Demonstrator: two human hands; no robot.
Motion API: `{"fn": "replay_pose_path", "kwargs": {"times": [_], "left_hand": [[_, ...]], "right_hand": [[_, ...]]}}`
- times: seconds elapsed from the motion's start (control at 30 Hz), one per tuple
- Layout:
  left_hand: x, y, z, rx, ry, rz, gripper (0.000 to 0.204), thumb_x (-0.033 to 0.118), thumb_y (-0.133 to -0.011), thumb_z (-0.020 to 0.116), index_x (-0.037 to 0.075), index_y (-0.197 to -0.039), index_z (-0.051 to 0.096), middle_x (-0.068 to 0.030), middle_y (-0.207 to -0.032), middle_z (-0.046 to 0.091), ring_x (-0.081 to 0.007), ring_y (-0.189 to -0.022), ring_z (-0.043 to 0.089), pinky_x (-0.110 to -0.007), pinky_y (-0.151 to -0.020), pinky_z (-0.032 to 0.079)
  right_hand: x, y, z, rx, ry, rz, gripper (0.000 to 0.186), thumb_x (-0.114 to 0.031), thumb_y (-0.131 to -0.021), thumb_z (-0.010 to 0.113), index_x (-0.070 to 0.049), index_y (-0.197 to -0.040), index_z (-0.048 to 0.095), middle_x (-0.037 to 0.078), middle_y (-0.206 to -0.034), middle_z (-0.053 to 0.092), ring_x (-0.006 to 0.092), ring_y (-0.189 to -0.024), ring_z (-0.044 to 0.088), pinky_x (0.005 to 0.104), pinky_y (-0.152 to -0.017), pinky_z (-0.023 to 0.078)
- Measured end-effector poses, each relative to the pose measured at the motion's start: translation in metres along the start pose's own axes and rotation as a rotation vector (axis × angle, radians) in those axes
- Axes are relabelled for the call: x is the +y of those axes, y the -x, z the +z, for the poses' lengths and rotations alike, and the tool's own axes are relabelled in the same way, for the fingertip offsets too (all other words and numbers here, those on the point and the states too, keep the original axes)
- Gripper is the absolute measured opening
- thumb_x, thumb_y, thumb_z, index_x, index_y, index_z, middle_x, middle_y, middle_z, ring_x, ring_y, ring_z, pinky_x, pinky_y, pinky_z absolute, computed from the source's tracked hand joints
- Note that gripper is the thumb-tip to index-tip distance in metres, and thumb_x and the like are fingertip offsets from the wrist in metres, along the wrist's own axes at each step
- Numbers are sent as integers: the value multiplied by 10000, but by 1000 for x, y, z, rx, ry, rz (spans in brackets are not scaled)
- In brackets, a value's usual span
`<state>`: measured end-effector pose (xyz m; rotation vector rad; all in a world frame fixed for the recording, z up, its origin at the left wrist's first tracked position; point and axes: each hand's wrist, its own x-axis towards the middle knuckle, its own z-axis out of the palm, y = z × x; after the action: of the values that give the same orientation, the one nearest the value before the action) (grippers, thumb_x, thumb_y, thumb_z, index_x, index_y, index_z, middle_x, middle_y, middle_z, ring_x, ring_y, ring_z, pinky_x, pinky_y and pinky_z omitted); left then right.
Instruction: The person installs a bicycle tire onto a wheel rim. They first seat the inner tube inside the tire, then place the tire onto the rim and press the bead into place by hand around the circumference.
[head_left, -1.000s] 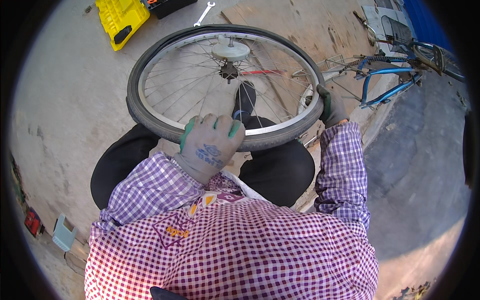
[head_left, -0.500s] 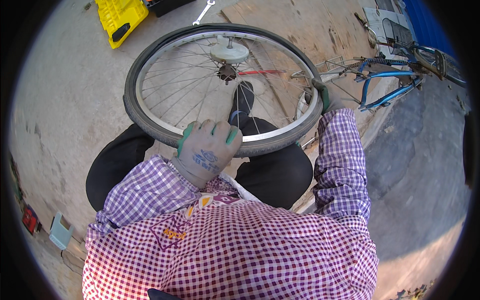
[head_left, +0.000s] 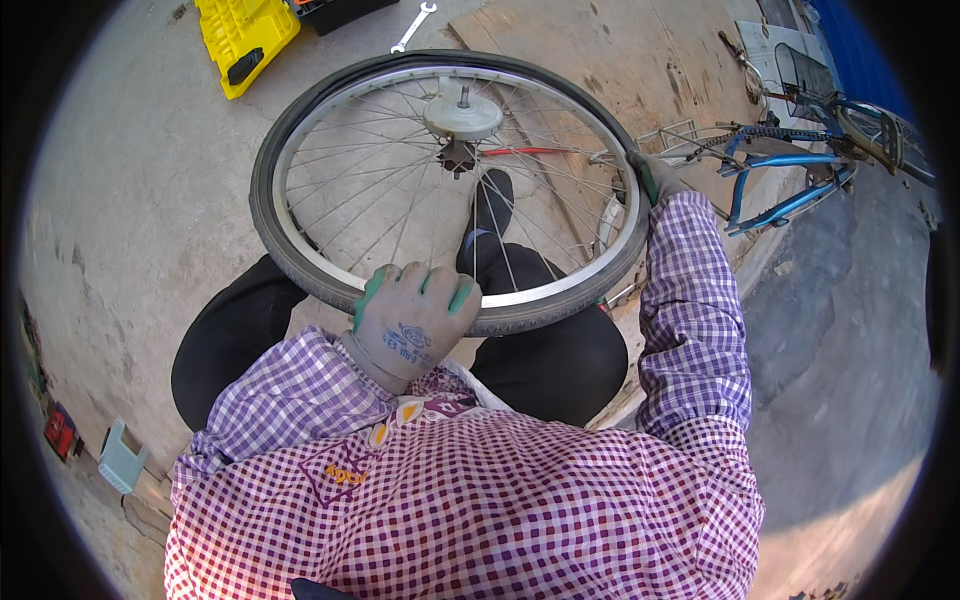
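A bicycle wheel [head_left: 556, 292] with a black tyre, silver rim and thin spokes is held tilted in front of me, above my bent legs. My left hand [head_left: 412, 322], in a grey glove with green on the fingers, is closed over its near edge, knuckles up. At the right edge of the tyre, my right hand [head_left: 662, 181] wraps round it in a matching glove; its fingers are partly hidden. A round pale hub drum [head_left: 463, 116] with an axle stub sits at the wheel's centre, with a dark, rusty sprocket [head_left: 457, 157] on its near side.
An open-ended wrench [head_left: 413, 28] lies beyond the wheel, near a yellow tool case [head_left: 243, 45]. A blue bicycle frame [head_left: 785, 185] lies at the right. Through the spokes a red rod [head_left: 525, 151] shows on a board [head_left: 590, 70]. A pale blue plastic piece [head_left: 122, 457] is at lower left.
The wheel's near edge has come slightly closer to me, with my left hand still on it. My right hand has shifted slightly up along the tyre. The view has moved a little.
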<state>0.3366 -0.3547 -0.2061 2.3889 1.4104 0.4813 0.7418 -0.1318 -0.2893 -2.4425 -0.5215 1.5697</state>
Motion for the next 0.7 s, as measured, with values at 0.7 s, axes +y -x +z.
{"fn": "replay_pose_path", "kwargs": {"times": [0.7], "left_hand": [[16,5,-6,4,29,59,227,232,-775,693,156,-987,670,-19,-839,506,-206,-755,566,-397,-678,486]], "right_hand": [[2,-9,-32,-92,-43,-13,422,-282,-1095,458,39,-1360,535,197,-1054,701,258,-776,717,356,-640,632]]}}
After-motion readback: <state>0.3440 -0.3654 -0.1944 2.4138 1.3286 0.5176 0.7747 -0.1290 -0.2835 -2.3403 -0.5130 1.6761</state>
